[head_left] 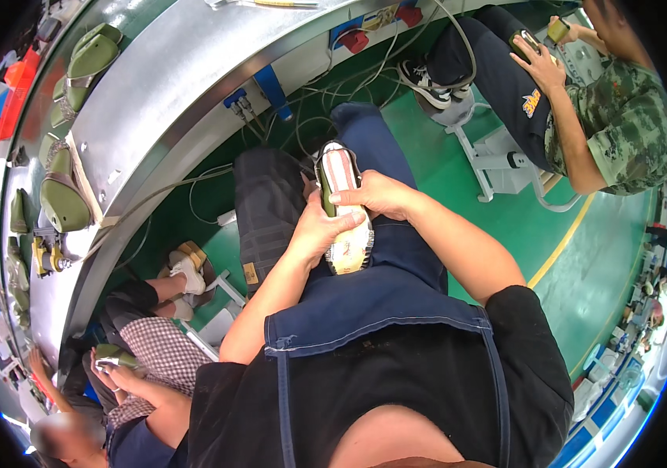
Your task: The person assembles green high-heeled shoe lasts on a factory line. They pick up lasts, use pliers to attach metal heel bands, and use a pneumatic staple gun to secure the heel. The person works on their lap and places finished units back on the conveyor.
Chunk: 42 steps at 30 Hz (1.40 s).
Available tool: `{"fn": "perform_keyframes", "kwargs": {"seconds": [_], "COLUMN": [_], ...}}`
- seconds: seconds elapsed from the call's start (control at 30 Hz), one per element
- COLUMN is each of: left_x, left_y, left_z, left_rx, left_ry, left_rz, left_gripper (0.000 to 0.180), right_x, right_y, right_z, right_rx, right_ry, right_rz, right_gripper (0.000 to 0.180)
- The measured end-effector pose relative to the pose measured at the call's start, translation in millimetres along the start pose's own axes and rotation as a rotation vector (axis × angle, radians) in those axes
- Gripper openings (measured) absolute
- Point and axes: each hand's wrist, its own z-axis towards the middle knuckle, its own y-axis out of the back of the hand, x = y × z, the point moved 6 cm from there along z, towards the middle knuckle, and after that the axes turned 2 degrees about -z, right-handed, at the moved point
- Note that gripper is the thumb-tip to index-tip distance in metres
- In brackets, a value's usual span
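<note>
Shoe (343, 210), sole up, lies on the person's lap with its long axis running from twelve to six o'clock. Left hand (319, 234) closes around its left side, while right hand (372, 195) presses over its right edge, fingers curled on it. At nine o'clock, olive shoe uppers (64, 203) sit on the curved metal conveyor (162, 101).

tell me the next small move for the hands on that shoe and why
Probably press the upper's edge down further along the sole, working toward the toe. The shoe lies sole-up on the lap over the blue apron; the left hand grips its olive side, and the right hand presses fingers across the pale sole. Both hands sit mid-shoe, so the ends look unworked, though I cannot be sure.
</note>
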Motion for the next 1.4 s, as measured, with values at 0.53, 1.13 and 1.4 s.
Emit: {"fn": "perform_keyframes", "kwargs": {"seconds": [0.53,1.13,1.4], "left_x": [8,-3,8], "left_y": [5,1,9], "left_z": [-2,-8,-3], "left_rx": [-0.066,-0.007,0.005], "left_ry": [0.106,0.063,0.029], "left_rz": [-0.063,-0.038,-0.1], "left_gripper": [0.077,0.07,0.051], "right_x": [-13,333,338], "right_y": [6,27,-5], "right_z": [11,54,28], "right_rx": [-0.088,-1.038,-0.595], "right_ry": [0.076,1.324,0.384], "right_rz": [-0.184,-1.357,-1.662], "right_gripper": [0.063,0.041,0.041]}}
